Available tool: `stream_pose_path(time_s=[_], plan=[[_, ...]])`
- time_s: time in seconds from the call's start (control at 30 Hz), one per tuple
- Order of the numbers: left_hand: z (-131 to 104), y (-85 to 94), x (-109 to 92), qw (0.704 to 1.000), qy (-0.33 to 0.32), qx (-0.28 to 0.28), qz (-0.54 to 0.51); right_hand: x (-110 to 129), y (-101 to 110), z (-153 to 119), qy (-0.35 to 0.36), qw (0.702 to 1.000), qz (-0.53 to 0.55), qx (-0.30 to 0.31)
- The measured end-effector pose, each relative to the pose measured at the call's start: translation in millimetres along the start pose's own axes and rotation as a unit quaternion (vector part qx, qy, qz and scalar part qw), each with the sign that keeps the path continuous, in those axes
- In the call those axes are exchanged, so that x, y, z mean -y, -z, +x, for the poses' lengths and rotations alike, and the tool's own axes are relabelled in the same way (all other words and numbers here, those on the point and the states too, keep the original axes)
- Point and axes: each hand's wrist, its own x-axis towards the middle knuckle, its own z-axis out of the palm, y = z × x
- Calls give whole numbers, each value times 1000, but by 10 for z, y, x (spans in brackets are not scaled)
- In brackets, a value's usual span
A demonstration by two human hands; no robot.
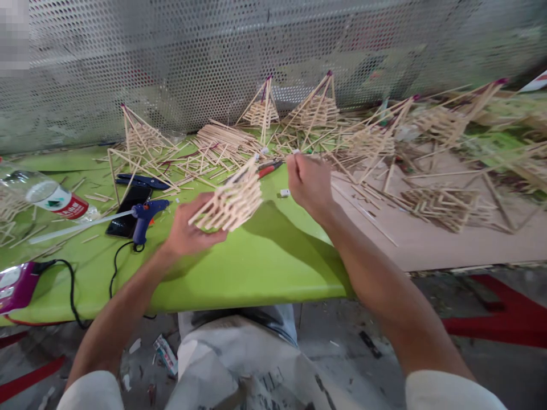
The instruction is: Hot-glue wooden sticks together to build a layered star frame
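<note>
My left hand (192,228) grips a stacked wooden stick structure (235,202), raised above the green table (256,267) and tilted. To its right, my right hand (310,182) is closed over the table, a tiny white piece showing at its fingertips; what exactly it holds is too small to name. A small white block (284,193) lies just left of the right hand. Red-handled pliers (270,169) rest between the two hands, partly behind the structure.
A blue glue gun (147,219), phone (128,212) and bottle (60,199) are at the left. Loose sticks (226,139) and stick pyramids (316,111) line the back, before a perforated metal screen (192,57). A brown board (397,239) bears more structures at right.
</note>
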Motion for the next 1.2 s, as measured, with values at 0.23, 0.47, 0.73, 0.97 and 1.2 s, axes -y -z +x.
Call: stream_pose_path(time_s=[0.23,0.47,0.73,0.97,1.2], plan=[[76,97,-3,965,113,-28,-237,429,-78,-178,107,989,97,15],[7,107,69,957,150,0,-249,673,117,-187,227,951,155,-143],[-8,103,98,948,163,60,-266,652,117,-133,319,922,148,-160],[6,147,87,937,190,111,-270,591,187,-154,323,929,106,-149],[-6,165,104,932,198,128,-276,529,258,-102,245,948,86,-187]])
